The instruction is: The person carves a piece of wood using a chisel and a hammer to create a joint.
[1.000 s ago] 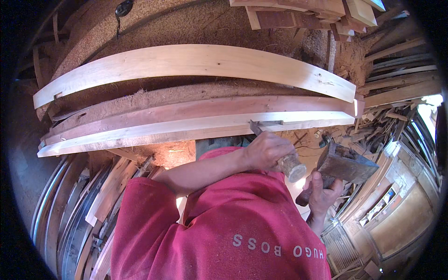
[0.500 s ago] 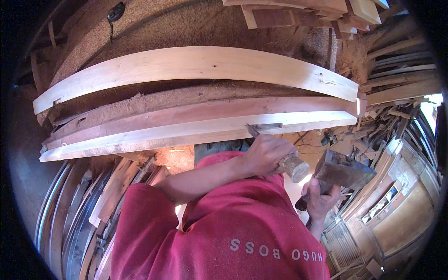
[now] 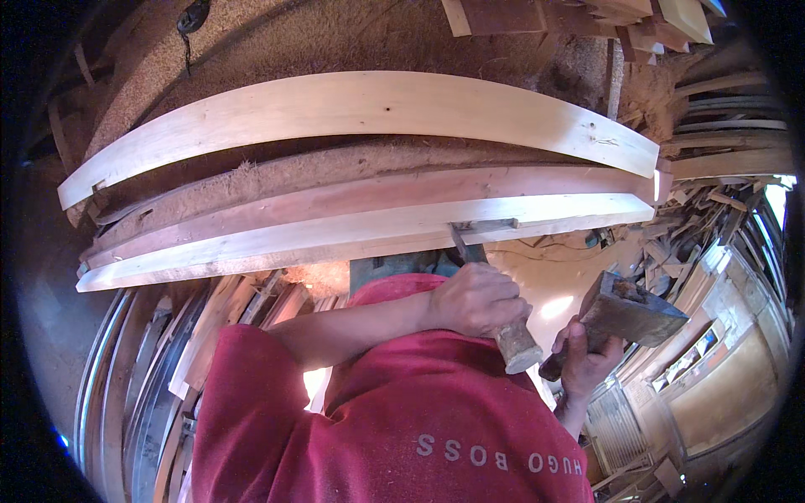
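My left hand is wrapped round a chisel by its wooden handle. The blade slants up and away, its tip at the left end of a recess in the near pale board. On the right, my right hand grips a wooden mallet with a dark, worn block head. That head is held up to the right of the chisel handle, apart from it. Behind the near board lie a reddish board and a wide curved pale plank with a small notch at its left end.
Long boards stand stacked at the lower left. Offcuts are heaped on the right, near a leaning wooden panel. More cut timber is piled at the far side. Sawdust covers the ground behind the planks.
The chisel's handle end has swung down toward me, with my left hand slightly lower. My right hand and the mallet have shifted a little right. The view has moved slightly.
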Demonstrator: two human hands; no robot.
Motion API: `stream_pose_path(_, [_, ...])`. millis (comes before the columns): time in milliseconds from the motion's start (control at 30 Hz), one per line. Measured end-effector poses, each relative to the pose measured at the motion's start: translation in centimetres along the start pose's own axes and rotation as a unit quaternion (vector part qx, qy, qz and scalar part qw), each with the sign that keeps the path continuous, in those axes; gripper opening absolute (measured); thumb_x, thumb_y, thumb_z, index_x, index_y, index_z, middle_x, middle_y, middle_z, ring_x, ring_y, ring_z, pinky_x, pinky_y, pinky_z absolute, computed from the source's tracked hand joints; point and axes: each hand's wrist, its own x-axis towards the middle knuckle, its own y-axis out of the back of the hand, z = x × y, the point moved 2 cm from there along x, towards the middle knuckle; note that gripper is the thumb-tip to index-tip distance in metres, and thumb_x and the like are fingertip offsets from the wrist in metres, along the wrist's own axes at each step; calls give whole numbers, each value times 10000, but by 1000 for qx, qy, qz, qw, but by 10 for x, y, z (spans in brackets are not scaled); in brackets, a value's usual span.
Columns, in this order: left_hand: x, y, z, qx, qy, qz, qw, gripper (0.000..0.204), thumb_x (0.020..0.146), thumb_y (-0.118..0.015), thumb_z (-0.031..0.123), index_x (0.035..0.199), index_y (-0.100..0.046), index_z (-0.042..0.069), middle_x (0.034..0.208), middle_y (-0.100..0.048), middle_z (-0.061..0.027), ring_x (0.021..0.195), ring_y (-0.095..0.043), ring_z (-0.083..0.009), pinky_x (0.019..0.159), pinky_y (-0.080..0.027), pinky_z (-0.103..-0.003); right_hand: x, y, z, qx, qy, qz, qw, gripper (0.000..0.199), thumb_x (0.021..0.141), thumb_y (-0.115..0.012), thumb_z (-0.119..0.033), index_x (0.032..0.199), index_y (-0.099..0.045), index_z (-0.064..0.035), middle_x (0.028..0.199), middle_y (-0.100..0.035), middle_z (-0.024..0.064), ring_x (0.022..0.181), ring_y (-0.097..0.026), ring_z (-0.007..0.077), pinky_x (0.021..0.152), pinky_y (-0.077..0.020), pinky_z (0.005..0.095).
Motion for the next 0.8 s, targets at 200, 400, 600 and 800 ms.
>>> stream_pose_path(200, [4, 3, -5, -33, 16, -3, 999, 167, 747, -703, 170, 818, -612, 50, 643, -476, -44, 535, -560, -217, 454, -423, -369, -4, 1, 4, -18, 4, 7, 1000, 383, 930, -734, -179, 1151, -481, 6, 773, -612, 106, 516, -577, 166, 470, -466, 282])
stream_pose_path(400, [1, 9, -6, -52, -6, -19, 998, 158, 738, -705, 157, 815, -611, 56, 641, -482, -50, 537, -566, -228, 449, -419, -374, -25, 1, -11, 30, -32, 65, 997, 489, 887, -791, -245, 1171, -487, 12, 820, -611, 121, 535, -581, 179, 473, -482, 295])
stream_pose_path(600, [16, 10, -14, -92, 45, 13, 995, 171, 723, -714, 152, 829, -629, 48, 666, -533, -70, 559, -589, -252, 478, -449, -377, -39, 18, 5, -16, 35, 75, 996, 641, 845, -831, -319, 1196, -461, 68, 727, -629, 117, 571, -633, 200, 492, -528, 314])
stream_pose_path(800, [1, 12, -10, -78, 44, 47, 995, 149, 723, -713, 129, 827, -640, 51, 678, -553, -62, 563, -601, -236, 487, -466, -362, -39, 14, 4, -16, 45, 59, 997, 572, 871, -807, -295, 1219, -489, 28, 875, -598, 120, 553, -584, 175, 485, -509, 301])
